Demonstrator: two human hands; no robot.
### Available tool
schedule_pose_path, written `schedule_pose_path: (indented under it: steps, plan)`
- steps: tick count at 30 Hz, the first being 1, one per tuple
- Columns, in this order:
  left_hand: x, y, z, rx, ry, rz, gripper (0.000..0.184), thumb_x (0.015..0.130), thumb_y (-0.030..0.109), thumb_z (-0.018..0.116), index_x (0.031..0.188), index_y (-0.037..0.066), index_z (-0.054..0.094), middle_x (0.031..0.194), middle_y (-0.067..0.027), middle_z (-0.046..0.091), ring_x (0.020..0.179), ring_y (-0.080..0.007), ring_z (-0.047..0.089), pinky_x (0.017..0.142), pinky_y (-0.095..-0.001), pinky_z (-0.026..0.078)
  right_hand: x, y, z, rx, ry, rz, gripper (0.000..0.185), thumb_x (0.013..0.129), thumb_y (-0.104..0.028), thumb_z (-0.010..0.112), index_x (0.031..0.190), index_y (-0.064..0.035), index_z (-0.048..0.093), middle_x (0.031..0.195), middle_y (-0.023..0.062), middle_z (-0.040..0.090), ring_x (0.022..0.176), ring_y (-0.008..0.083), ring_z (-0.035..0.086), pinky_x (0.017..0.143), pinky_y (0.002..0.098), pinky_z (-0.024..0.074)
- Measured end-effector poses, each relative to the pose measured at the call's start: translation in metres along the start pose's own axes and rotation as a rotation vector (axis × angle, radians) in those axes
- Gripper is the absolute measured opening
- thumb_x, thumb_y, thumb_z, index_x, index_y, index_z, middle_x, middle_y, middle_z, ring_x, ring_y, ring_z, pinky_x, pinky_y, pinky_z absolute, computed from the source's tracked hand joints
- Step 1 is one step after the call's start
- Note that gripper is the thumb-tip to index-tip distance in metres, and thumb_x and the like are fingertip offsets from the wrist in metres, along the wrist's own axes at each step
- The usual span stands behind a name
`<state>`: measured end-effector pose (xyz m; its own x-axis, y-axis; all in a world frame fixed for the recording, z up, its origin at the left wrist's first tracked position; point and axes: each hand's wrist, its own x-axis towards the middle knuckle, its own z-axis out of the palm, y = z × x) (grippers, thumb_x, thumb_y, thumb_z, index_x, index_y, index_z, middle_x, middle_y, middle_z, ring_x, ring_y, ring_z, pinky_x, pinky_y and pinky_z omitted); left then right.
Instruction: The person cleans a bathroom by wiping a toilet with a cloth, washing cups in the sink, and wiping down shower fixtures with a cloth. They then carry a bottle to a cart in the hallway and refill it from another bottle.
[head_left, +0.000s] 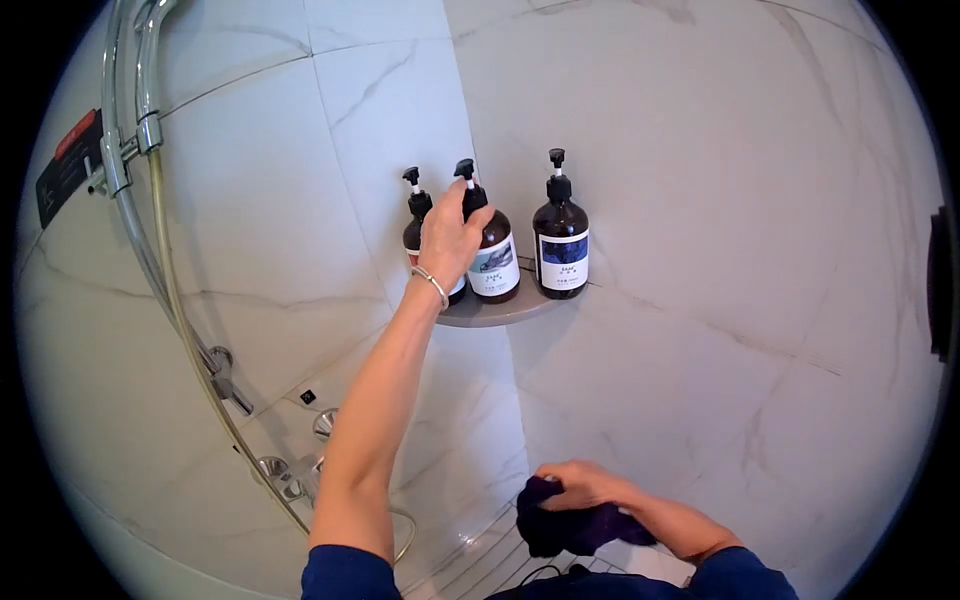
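Note:
My left hand (455, 232) reaches up to the corner shelf (505, 311), its fingers closed round the neck of the middle pump bottle (496, 262). That bottle is dark brown with a white and green label and a black pump, and it stands upright. A second pump bottle (418, 206) is partly hidden behind my hand and wrist. To the right, a third pump bottle (562, 240) with a blue and white label stands apart from my hand. Lower down, my right hand (580, 484) grips a dark purple cloth (560, 525) that hangs in folds.
A shower rail (112, 100) and hose (172, 270) run down the left wall. Chrome taps (275, 468) sit low on that wall, close to my left forearm. A black and red sign (70, 165) is at far left. Slatted flooring (480, 560) shows below.

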<state>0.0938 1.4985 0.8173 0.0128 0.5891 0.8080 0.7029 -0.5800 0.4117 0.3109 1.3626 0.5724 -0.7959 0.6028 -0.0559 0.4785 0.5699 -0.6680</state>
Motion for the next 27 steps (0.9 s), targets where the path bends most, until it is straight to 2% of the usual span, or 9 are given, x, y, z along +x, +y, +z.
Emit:
schedule_pose_path:
  steps: [2, 6, 10, 12, 13, 18, 19, 24, 27]
  plan:
    - [0.004, 0.002, 0.005, 0.084, 0.006, -0.023, 0.051, 0.081, 0.017, 0.066, 0.121, -0.006, 0.046, 0.098, -0.0212, 0.063, 0.089, -0.0269, 0.063, 0.081, -0.0331, 0.047, -0.020, 0.008, -0.018, 0.263, 0.141, -0.058, 0.051, 0.072, -0.030, 0.072, 0.113, -0.0049, 0.053, 0.089, 0.0153, 0.063, 0.083, 0.0271, 0.062, 0.073, 0.0357, 0.0477]
    - [-0.033, 0.039, 0.003, 0.108, 0.275, 0.201, 0.069, 0.079, 0.014, 0.065, 0.135, -0.006, 0.029, 0.126, -0.0265, 0.044, 0.118, -0.0365, 0.044, 0.096, -0.0389, 0.038, -0.045, -0.023, -0.073, 0.371, 0.396, -0.144, 0.047, 0.071, -0.017, 0.074, 0.111, -0.0022, 0.053, 0.084, 0.0049, 0.061, 0.077, 0.0100, 0.055, 0.073, 0.0266, 0.0454]
    - [-0.175, 0.027, 0.028, -0.680, 0.080, -0.078, 0.089, 0.081, 0.043, 0.063, 0.144, 0.004, 0.013, 0.143, -0.0132, 0.027, 0.130, -0.0244, 0.030, 0.106, -0.0362, 0.029, -0.021, -0.075, -0.102, 0.039, 0.603, -0.316, 0.062, 0.073, -0.031, 0.074, 0.116, 0.0039, 0.048, 0.095, 0.0157, 0.062, 0.090, 0.0279, 0.061, 0.081, 0.0376, 0.0475]
    - [-0.245, 0.049, 0.028, -1.714, -0.147, -0.811, 0.064, 0.092, 0.053, 0.036, 0.136, 0.007, 0.037, 0.138, -0.0109, 0.040, 0.125, -0.0237, 0.041, 0.106, -0.0405, 0.032, -0.003, -0.086, -0.119, -0.310, 0.459, -0.732, 0.066, 0.072, -0.037, 0.074, 0.119, 0.0017, 0.048, 0.098, 0.0217, 0.061, 0.094, 0.0356, 0.060, 0.084, 0.0426, 0.0466]
    - [-0.263, 0.056, 0.026, -1.595, -0.058, -0.981, 0.060, 0.093, 0.049, 0.036, 0.135, 0.006, 0.038, 0.132, -0.0123, 0.047, 0.122, -0.0262, 0.044, 0.105, -0.0407, 0.032, 0.000, -0.088, -0.134, -0.301, 0.245, -0.667, 0.063, 0.072, -0.036, 0.074, 0.119, -0.0021, 0.050, 0.098, 0.0195, 0.062, 0.094, 0.0324, 0.061, 0.084, 0.0423, 0.0469]
    - [-0.289, 0.043, -0.067, -2.041, 0.194, -0.736, 0.049, 0.085, 0.032, 0.054, 0.124, 0.002, 0.048, 0.120, -0.0167, 0.054, 0.114, -0.0307, 0.051, 0.101, -0.0469, 0.038, 0.053, -0.063, -0.257, -0.293, 1.272, -0.100, 0.063, 0.078, -0.043, 0.068, 0.121, -0.0013, 0.052, 0.076, 0.0110, 0.063, 0.070, 0.0205, 0.062, 0.062, 0.0324, 0.0483]
    - [-0.277, 0.053, -0.103, -1.322, 0.393, -0.696, 0.048, 0.082, 0.024, 0.056, 0.123, 0.001, 0.048, 0.120, -0.0151, 0.054, 0.115, -0.0288, 0.050, 0.101, -0.0449, 0.038, 0.074, -0.065, -0.267, -0.434, 1.295, -0.069, 0.063, 0.076, -0.050, 0.065, 0.115, -0.0007, 0.056, 0.079, 0.0133, 0.064, 0.072, 0.0246, 0.063, 0.063, 0.0356, 0.0490]
    - [-0.235, 0.048, -0.196, 0.044, 0.801, 0.096, 0.050, 0.067, 0.003, 0.070, 0.114, 0.000, 0.053, 0.114, -0.0147, 0.055, 0.103, -0.0246, 0.054, 0.091, -0.0356, 0.042, 0.110, -0.086, -0.277, -0.719, 1.211, 0.251, 0.056, 0.074, -0.058, 0.060, 0.079, -0.0018, 0.064, 0.080, 0.0198, 0.065, 0.078, 0.0357, 0.064, 0.065, 0.0453, 0.0495]
    - [-0.232, 0.019, -0.212, 0.767, 0.281, 0.288, 0.057, 0.064, 0.007, 0.077, 0.116, 0.008, 0.055, 0.114, -0.0167, 0.054, 0.105, -0.0319, 0.053, 0.091, -0.0396, 0.041, 0.097, -0.080, -0.276, -0.631, 1.280, 0.158, 0.047, 0.078, -0.046, 0.060, 0.076, 0.0011, 0.061, 0.076, 0.0196, 0.064, 0.070, 0.0324, 0.063, 0.061, 0.0413, 0.0489]
